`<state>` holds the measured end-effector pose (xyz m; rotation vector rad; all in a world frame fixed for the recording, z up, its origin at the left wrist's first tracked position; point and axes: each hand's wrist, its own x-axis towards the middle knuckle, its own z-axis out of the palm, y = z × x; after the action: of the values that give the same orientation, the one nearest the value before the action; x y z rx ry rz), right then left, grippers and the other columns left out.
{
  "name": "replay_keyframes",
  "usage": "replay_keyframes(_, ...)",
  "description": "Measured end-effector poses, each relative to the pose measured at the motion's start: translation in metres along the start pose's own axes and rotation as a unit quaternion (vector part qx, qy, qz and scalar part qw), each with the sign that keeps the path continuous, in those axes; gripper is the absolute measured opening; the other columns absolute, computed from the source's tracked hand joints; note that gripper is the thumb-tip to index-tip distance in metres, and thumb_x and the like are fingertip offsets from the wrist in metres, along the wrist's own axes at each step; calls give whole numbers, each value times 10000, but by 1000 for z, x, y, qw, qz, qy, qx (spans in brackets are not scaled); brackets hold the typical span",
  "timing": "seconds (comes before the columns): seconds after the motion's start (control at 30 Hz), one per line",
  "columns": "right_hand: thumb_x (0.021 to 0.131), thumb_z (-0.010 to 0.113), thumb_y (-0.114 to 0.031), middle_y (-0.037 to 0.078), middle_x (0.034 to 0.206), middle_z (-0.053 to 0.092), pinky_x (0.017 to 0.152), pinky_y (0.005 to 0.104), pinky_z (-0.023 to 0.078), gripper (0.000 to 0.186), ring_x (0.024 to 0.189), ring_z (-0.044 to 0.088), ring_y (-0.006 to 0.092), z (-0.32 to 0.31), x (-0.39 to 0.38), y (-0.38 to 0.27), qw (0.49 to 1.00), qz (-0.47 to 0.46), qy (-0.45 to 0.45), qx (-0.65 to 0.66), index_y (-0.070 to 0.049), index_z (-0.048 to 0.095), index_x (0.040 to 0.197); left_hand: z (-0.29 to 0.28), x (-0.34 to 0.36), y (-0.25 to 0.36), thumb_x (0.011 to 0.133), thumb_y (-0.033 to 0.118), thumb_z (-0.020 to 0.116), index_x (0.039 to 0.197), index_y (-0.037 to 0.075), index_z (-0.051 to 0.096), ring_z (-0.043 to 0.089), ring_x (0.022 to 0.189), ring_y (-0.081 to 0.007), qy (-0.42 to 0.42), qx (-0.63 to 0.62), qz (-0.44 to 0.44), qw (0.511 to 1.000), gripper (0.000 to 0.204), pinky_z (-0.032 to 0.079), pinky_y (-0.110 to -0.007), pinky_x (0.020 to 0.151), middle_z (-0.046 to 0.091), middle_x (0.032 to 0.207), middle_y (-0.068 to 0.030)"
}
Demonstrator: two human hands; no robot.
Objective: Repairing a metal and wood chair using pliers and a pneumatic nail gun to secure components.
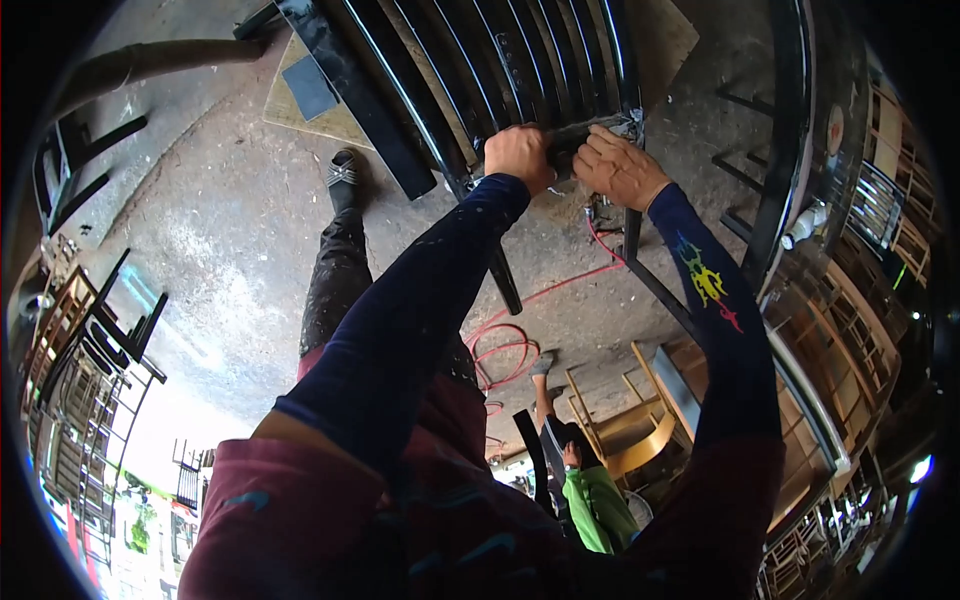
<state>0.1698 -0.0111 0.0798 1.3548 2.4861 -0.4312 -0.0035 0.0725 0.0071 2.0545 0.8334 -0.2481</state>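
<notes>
Both the left hand [518, 158] and right hand [620, 168] curl their fingers closed, seemingly gripping the dark crosspiece [565, 141] of the black slatted frame [510, 70], probably to steady it.

Pretty shiny black slatted chair frame [508, 65], far middle, slats running far to near, near-right corner kinda dusty grey.

Bare wooden frames [862, 308] are crowding the space to the right of a black slatted frame [513, 75] in what is looking like a furniture workshop. Dark furniture frames [150, 327] are standing to its left, a red hose [590, 274] is looping across the scuffed concrete floor [215, 235] lower in view, and a person in green [598, 505] is appearing lower still.
</notes>
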Motion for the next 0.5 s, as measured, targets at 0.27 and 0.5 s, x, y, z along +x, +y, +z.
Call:
replay_keyframes(0.27, 949, 581, -162, 169, 811, 673, 727, 463, 519, 146, 815, 678, 345, 51, 8, -65, 917, 326, 102, 204, -60, 619, 853, -3, 3, -12, 694, 388, 844, 1082, 216, 754, 710, 974, -277, 7, 32, 4, 999, 434, 576, -393, 804, 724, 1024, -40)
replay_keyframes(0.5, 1062, 448, -277, 174, 803, 712, 635, 422, 499, 433, 697, 662, 258, 67, 113, -114, 293, 732, 454, 416, 32, 647, 834, 0, 11, -18, 787, 463, 760, 1129, 209, 736, 696, 1038, -269, 2, 56, 72, 996, 427, 574, -386, 841, 702, 1104, -42)
